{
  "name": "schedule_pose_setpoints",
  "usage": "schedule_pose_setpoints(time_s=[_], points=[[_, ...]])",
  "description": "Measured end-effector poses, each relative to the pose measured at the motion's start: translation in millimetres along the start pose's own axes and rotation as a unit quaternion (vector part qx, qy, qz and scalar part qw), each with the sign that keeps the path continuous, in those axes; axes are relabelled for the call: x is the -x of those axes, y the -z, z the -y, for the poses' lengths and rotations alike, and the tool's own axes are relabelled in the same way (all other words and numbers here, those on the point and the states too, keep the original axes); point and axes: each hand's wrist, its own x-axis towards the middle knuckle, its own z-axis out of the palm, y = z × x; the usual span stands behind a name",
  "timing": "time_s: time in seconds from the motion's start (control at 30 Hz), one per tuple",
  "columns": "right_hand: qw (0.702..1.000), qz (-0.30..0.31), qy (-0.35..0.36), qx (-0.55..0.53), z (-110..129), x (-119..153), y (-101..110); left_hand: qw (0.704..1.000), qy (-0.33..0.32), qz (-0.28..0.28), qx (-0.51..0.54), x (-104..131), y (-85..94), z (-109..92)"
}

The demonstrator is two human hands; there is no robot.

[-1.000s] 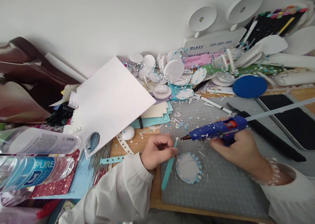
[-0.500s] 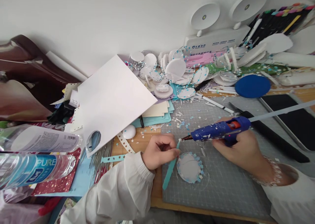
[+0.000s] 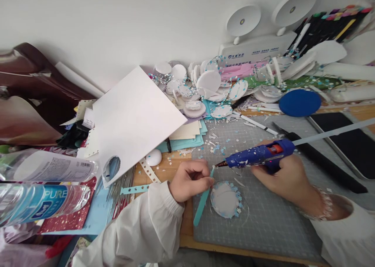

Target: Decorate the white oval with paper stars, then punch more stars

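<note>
My left hand (image 3: 191,182) is closed around slim teal tweezers (image 3: 201,208), their rounded end pointing down toward the mat's near edge. A tiny white piece, perhaps a paper flower, shows at the tweezers' upper tip. In my right hand (image 3: 285,179) is a blue hot glue gun (image 3: 258,155) speckled with white, a long glue stick (image 3: 334,133) coming out of its back. The gun's nozzle meets or nearly meets the white piece. Below it lies a white disc (image 3: 225,199) edged with small blue and white flowers, thin wire or thread looping beside it.
The grey cutting mat (image 3: 272,235) carries paper scraps, a white pen (image 3: 258,124), a black-handled knife (image 3: 325,161) and a phone (image 3: 345,142). Behind are piled white discs (image 3: 208,80) and a blue round lid (image 3: 300,102). Leftward stand a white board (image 3: 137,118) and plastic bottles (image 3: 52,202).
The glue gun and my right hand have shifted very slightly left. My left hand and the tweezers look unmoved.
</note>
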Motion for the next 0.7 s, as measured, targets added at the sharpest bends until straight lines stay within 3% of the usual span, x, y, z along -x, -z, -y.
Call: schedule_pose_setpoints(time_s=[0.2, 0.37, 0.47, 0.6, 0.7], points=[[0.998, -0.051, 0.002, 0.030, -5, -4, 0, 1.000, -0.002, 0.000, -0.004, 0, 0.5, 1], [0.971, -0.113, -0.103, 0.181, -16, -14, 4, 1.000, 0.004, -0.006, 0.009, 0, 0.7, 1], [0.962, -0.077, -0.129, 0.226, -26, -20, 7, 0.999, 0.008, -0.014, 0.033, -1, 0.6, 0], [0.974, -0.006, -0.069, 0.215, -38, -22, 4, 0.997, 0.010, -0.028, 0.068, -1, 0.7, -2], [0.975, 0.005, -0.046, 0.216, -41, -22, 1, 0.996, 0.027, -0.038, 0.081, -1, 1.4, -2]])
